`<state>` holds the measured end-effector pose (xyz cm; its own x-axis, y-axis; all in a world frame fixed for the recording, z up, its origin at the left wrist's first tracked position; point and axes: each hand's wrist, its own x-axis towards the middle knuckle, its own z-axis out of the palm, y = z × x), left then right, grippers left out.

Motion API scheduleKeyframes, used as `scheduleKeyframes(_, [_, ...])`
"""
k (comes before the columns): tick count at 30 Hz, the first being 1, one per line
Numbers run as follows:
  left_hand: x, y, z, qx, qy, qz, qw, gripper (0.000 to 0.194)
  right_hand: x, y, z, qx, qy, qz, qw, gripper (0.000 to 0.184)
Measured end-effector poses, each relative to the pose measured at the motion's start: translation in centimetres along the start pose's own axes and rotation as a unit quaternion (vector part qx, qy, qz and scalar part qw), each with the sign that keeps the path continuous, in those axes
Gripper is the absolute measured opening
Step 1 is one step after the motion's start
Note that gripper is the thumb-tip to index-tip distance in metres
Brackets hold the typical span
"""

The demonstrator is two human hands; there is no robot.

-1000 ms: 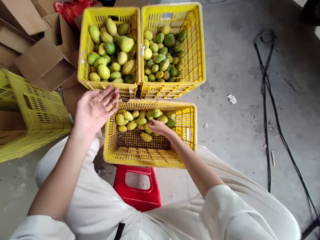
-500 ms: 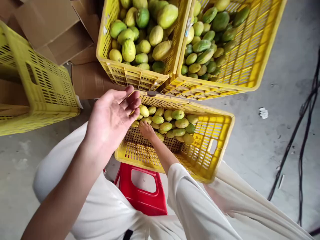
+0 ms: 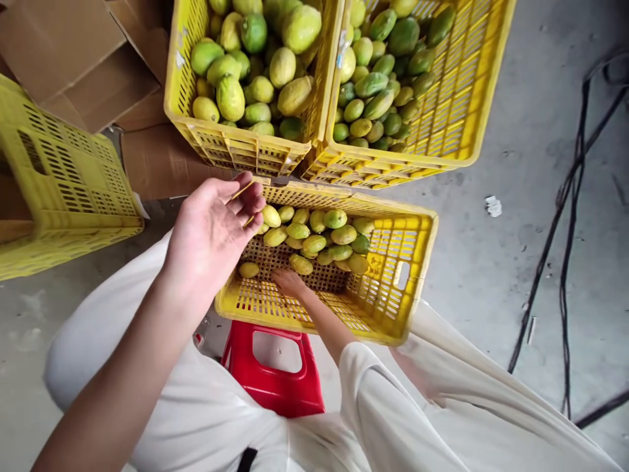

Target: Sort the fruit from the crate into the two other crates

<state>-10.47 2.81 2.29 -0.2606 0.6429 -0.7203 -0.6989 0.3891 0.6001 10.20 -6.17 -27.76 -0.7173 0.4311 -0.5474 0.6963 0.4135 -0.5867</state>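
My left hand (image 3: 209,219) hangs over the left end of the lower yellow crate (image 3: 417,269), palm turned up, fingers loosely curled and apart, holding nothing. Inside that crate, my right hand (image 3: 289,283) reaches low along the near side, fingers stretched to the left, with no fruit seen in it. A pile of oval yellow-green fruits (image 3: 314,244) lies along the crate's far side, just beyond my right hand. One yellowish fruit (image 3: 249,269) sits apart on the crate floor, left of my right fingertips. My left hand hides the crate's far left corner.
Two more yellow crates, one at left (image 3: 236,144) and one at right (image 3: 462,147), hold similar fruit beyond the lower crate. Another yellow crate (image 3: 83,170) and cardboard (image 3: 63,52) stand left. A red stool (image 3: 275,393) is below; black cables (image 3: 545,252) cross the floor at right.
My right hand has drawn back from the pile toward the crate's near side. A single fruit now shows apart at the left. My left hand keeps its pose; the whole view has shifted.
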Motion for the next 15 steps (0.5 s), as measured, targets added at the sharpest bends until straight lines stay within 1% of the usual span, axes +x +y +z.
scheduleKeyframes(1, [0.4, -0.7, -0.2, 0.020, 0.000, 0.008, 1.000, 0.008, -1.4, 1.3, -0.4, -0.003, 0.025, 0.014, 1.000, 0.033])
scheduleKeyframes(3, [1.5, -2.7, -1.1, 0.090, 0.008, 0.023, 0.996, 0.012, -3.3, 4.2, -1.9, -0.013, 0.087, 0.057, 0.995, 0.051])
scheduleKeyframes(4, [2.2, -4.0, -1.6, 0.158, 0.020, 0.043, 0.986, 0.016, -3.9, 5.6, -2.7, -0.018, 0.118, 0.081, 0.990, 0.057])
scheduleKeyframes(5, [3.1, -5.4, -2.2, 0.245, 0.037, 0.065, 0.967, 0.019, -4.1, 6.9, -3.5, -0.027, 0.155, 0.111, 0.981, 0.061])
scheduleKeyframes(6, [4.1, -6.9, -2.7, 0.354, 0.051, 0.084, 0.930, 0.022, -4.1, 7.9, -4.1, -0.044, 0.193, 0.149, 0.969, 0.065])
scheduleKeyframes(7, [5.3, -8.3, -3.3, 0.476, 0.054, 0.103, 0.872, 0.026, -4.1, 8.5, -4.6, -0.055, 0.209, 0.177, 0.960, 0.068])
scheduleKeyframes(8, [6.6, -9.6, -3.7, 0.519, 0.050, 0.110, 0.846, 0.033, -4.0, 8.9, -4.8, -0.062, 0.210, 0.195, 0.956, 0.071])
scheduleKeyframes(9, [8.1, -10.7, -4.1, 0.558, 0.030, 0.114, 0.822, 0.043, -3.9, 8.9, -4.8, -0.067, 0.200, 0.202, 0.956, 0.074])
scheduleKeyframes(10, [9.7, -11.7, -4.4, 0.661, -0.010, 0.123, 0.740, 0.053, -4.0, 8.7, -4.6, -0.068, 0.188, 0.206, 0.958, 0.077])
scheduleKeyframes(11, [11.3, -12.4, -4.6, 0.747, -0.049, 0.126, 0.651, 0.062, -4.3, 8.4, -4.2, -0.065, 0.176, 0.206, 0.960, 0.079])
scheduleKeyframes(12, [12.8, -13.1, -4.8, 0.810, -0.072, 0.124, 0.569, 0.069, -4.9, 7.9, -3.9, -0.059, 0.161, 0.193, 0.966, 0.081])
scheduleKeyframes(13, [14.2, -13.7, -5.1, 0.852, -0.073, 0.115, 0.506, 0.074, -5.5, 7.5, -3.5, -0.050, 0.136, 0.159, 0.977, 0.082])
scheduleKeyframes(14, [15.3, -14.3, -5.3, 0.863, -0.056, 0.110, 0.490, 0.076, -6.4, 7.3, -3.3, -0.040, 0.116, 0.127, 0.984, 0.081])
scheduleKeyframes(15, [16.0, -15.1, -5.6, 0.869, -0.039, 0.106, 0.483, 0.077, -7.2, 7.3, -3.2, -0.031, 0.100, 0.101, 0.989, 0.078])
